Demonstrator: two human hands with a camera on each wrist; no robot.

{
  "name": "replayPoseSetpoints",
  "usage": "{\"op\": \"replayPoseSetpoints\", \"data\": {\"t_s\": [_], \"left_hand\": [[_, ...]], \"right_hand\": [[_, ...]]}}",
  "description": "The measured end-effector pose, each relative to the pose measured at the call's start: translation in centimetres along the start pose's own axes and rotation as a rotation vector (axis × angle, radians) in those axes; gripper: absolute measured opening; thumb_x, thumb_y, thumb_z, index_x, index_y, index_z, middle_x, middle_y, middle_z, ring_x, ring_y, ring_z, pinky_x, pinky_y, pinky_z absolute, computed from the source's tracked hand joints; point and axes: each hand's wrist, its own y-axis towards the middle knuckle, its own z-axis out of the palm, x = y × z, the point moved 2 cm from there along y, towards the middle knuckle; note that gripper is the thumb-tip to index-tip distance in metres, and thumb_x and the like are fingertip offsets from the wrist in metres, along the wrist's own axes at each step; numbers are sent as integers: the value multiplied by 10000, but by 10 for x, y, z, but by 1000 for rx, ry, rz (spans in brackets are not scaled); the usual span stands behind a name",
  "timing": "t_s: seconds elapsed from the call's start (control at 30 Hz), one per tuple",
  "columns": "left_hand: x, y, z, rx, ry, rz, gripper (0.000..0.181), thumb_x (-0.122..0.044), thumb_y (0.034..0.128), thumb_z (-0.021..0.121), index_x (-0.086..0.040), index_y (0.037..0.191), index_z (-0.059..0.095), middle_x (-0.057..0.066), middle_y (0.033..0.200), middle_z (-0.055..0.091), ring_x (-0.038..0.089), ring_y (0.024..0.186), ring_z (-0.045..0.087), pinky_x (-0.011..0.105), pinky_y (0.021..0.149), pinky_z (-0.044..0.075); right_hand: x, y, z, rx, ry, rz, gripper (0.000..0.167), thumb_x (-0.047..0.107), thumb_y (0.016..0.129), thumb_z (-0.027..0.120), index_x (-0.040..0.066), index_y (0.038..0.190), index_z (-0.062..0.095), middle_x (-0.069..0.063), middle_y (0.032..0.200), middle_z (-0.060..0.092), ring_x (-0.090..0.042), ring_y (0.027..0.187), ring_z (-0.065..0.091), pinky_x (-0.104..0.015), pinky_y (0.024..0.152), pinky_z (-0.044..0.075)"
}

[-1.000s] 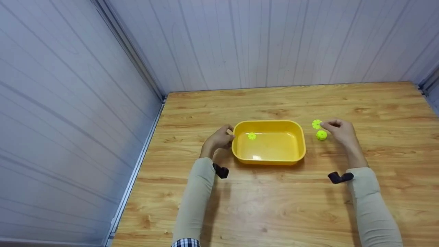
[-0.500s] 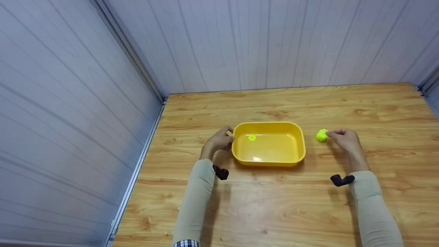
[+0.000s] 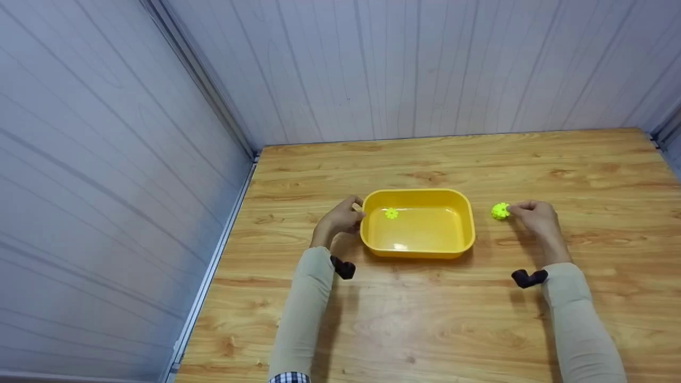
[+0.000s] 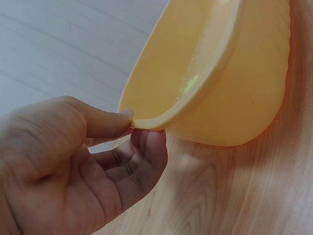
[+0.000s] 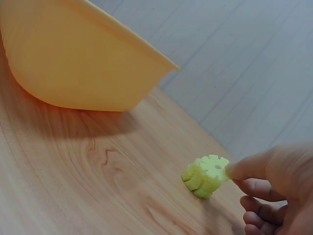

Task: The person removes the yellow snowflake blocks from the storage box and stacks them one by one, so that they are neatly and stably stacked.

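Observation:
My left hand (image 3: pixel 340 217) grips the left rim of a yellow plastic basin (image 3: pixel 420 253), thumb on top and fingers beneath in the left wrist view. A yellow-green, flower-shaped notched disc (image 3: pixel 391 213) lies inside the basin at its left. To the basin's right, my right hand (image 3: pixel 536 217) pinches a similar disc (image 5: pixel 215 166) by its edge between thumb and forefinger. This disc is over the top of a small stack of discs (image 5: pixel 195 182) on the table. Whether it touches the stack cannot be made out.
The wood-grain table (image 3: pixel 404 314) bears the basin and the stack. Pale panel walls (image 3: pixel 404 69) stand at the back and left. A dark wrist mount (image 3: pixel 529 278) juts inward from the right sleeve, and another mount (image 3: pixel 343 267) from the left sleeve.
My right hand has brought the pinched disc from behind the stack down and nearer, over the stack's top. My left hand and the basin stay in place.

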Motion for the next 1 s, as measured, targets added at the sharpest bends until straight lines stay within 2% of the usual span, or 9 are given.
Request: {"op": "replayPoseSetpoints", "data": {"t_s": [0.27, 0.4, 0.63, 0.87, 1.0], "left_hand": [[2, 2, -1, -3, -14, -5, 275, -146, 997, 471, -116, 1267, 428, 83, 920, 530, 174, 751, 555, 450, 862, 522], [2, 1, 0, 0, -24, -1, 279, -142, 999, 465, -113, 1273, 423, 76, 904, 528, 178, 737, 554, 462, 869, 517], [2, 1, 1, 10, -23, 1, 301, -133, 1002, 455, -87, 1294, 401, 59, 863, 500, 179, 715, 517, 346, 726, 499], [2, 1, 1, 4, -5, -5, 284, -149, 1005, 458, -102, 1281, 413, 68, 885, 516, 169, 719, 529, 303, 677, 493], [2, 1, 0, -4, 4, -8, 269, -154, 1004, 464, -110, 1267, 426, 66, 880, 518, 160, 714, 525, 285, 660, 490]], "right_hand": [[0, 2, -1, -24, -39, 5, 480, 434, 947, 524, 46, 1226, 564, -66, 1090, 543, -154, 784, 473, -282, 632, 429], [0, 3, 0, -11, -45, -9, 507, 436, 952, 509, 26, 1247, 551, -106, 1179, 529, -177, 879, 479, -278, 681, 437], [-1, 4, 1, -2, -40, -21, 570, 465, 954, 485, -5, 1275, 530, -196, 1349, 461, -318, 1197, 430, -349, 877, 402], [0, 5, 3, -5, -34, -24, 565, 447, 962, 478, -18, 1280, 525, -200, 1336, 470, -302, 1179, 437, -304, 836, 405], [0, 5, 3, -15, -36, -44, 564, 445, 962, 475, -25, 1268, 528, -203, 1317, 484, -318, 1184, 446, -330, 873, 407]]}}
